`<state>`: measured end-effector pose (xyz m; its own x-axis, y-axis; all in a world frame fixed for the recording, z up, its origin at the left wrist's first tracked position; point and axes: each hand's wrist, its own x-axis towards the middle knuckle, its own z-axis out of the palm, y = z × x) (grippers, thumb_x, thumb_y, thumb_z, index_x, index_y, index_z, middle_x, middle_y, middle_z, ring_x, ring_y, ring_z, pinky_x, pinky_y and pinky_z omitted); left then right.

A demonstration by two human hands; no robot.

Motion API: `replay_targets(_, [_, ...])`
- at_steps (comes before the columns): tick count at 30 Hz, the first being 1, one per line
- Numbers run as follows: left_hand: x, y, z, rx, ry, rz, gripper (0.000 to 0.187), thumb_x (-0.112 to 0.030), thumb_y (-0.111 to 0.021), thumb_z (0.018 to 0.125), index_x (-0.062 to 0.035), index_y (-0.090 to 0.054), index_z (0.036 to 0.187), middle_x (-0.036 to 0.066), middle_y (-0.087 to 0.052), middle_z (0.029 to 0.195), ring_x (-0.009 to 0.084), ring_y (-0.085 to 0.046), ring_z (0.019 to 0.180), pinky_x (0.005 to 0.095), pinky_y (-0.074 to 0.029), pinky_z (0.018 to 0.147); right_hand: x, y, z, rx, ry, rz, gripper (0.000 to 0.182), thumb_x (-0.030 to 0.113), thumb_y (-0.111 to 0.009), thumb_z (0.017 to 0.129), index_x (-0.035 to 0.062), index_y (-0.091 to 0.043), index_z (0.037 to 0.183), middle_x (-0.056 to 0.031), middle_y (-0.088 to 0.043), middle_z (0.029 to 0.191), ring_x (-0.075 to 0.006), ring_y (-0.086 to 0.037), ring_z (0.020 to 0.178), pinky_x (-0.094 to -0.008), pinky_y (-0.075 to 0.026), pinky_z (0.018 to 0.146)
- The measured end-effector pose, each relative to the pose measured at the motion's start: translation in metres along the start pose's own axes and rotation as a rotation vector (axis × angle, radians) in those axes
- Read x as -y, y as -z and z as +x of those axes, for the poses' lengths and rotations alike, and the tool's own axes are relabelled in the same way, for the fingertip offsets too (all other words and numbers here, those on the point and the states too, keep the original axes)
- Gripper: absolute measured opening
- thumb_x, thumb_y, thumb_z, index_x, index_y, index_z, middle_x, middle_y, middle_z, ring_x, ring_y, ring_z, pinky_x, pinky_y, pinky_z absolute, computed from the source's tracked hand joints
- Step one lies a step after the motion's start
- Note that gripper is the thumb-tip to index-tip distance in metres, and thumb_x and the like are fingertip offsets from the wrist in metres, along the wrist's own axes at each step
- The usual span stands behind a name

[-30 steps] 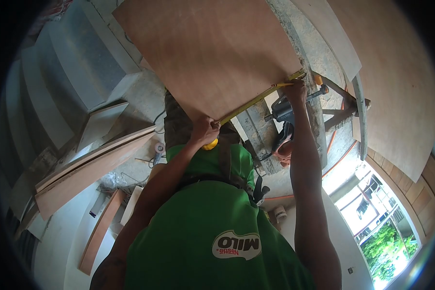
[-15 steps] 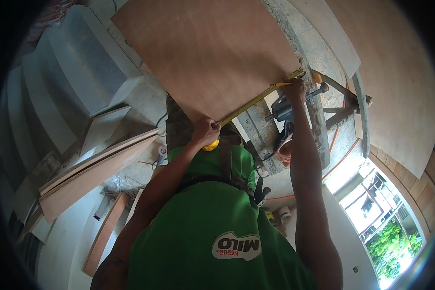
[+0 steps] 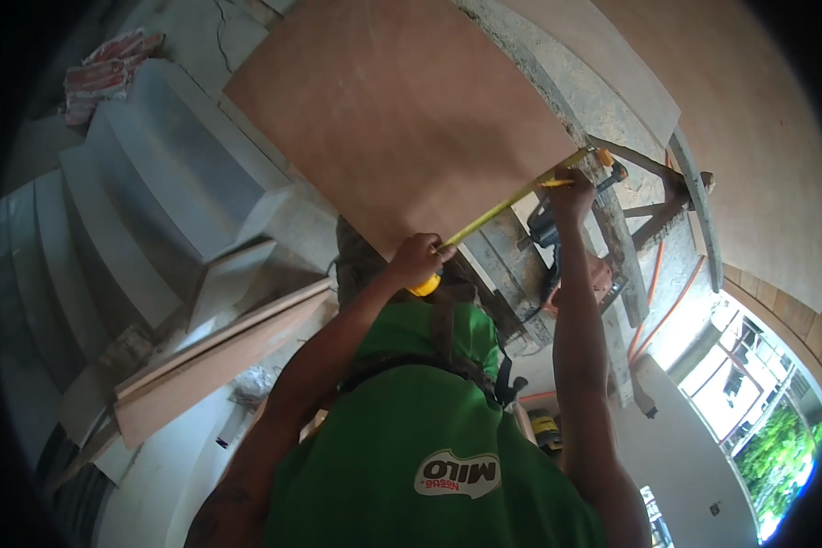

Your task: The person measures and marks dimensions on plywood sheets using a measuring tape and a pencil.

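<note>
A plywood sheet (image 3: 402,119) lies before me, and a yellow tape measure (image 3: 426,284) is stretched along its near edge. My left hand (image 3: 417,259) is closed round the tape at the sheet's near corner, with the yellow case hanging below the fingers. At the other end of that edge, my right hand (image 3: 573,194) is closed on a yellow pencil (image 3: 557,184), beside the tape's far end. Part of the tape there is covered by the fingers. Under my right forearm sits a dark power tool (image 3: 543,224), partly hidden.
Worn wooden beams (image 3: 616,247) run beneath and beside the sheet. Staircase steps (image 3: 169,164) descend on the left, with cut boards (image 3: 219,365) leaning near them. More plywood (image 3: 731,119) stands at right. An orange cord (image 3: 659,283) trails near a bright window (image 3: 731,374).
My view has shifted, so the sheet and both hands appear slightly lower and further right. Both hands keep their hold, and the tape remains stretched along the edge.
</note>
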<state>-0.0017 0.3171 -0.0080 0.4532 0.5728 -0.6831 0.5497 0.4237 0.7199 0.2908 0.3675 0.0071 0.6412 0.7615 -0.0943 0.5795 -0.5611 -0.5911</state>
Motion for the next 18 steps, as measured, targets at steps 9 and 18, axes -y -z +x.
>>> replay_targets(9, [-0.077, 0.083, -0.003, 0.032, -0.120, -0.182, 0.025, -0.026, -0.056, 0.093, -0.0013, -0.058, 0.090, 0.000, -0.054, 0.073, 0.0072, -0.050, 0.070, 0.0275, -0.042, 0.065, 0.093, -0.039, -0.127, 0.447, -0.152, 0.666, 0.042, 0.032, -0.047, 0.097, 0.0010, -0.056, 0.070, -0.0050, -0.055, 0.055, -0.0109, -0.055, 0.050, -0.0262, -0.043, 0.048])
replay_targets(18, [-0.100, 0.356, 0.066, -0.541, -0.157, 0.434, 0.072, -0.044, -0.074, 0.075, 0.0097, -0.051, 0.118, 0.025, -0.062, 0.101, 0.0308, -0.062, 0.096, 0.0382, -0.047, 0.084, 0.145, -0.166, -0.274, 1.318, -0.844, 0.867, 0.056, 0.045, -0.049, 0.095, 0.0003, -0.044, 0.129, -0.0143, -0.062, 0.110, -0.0224, -0.063, 0.099, -0.0371, -0.053, 0.081])
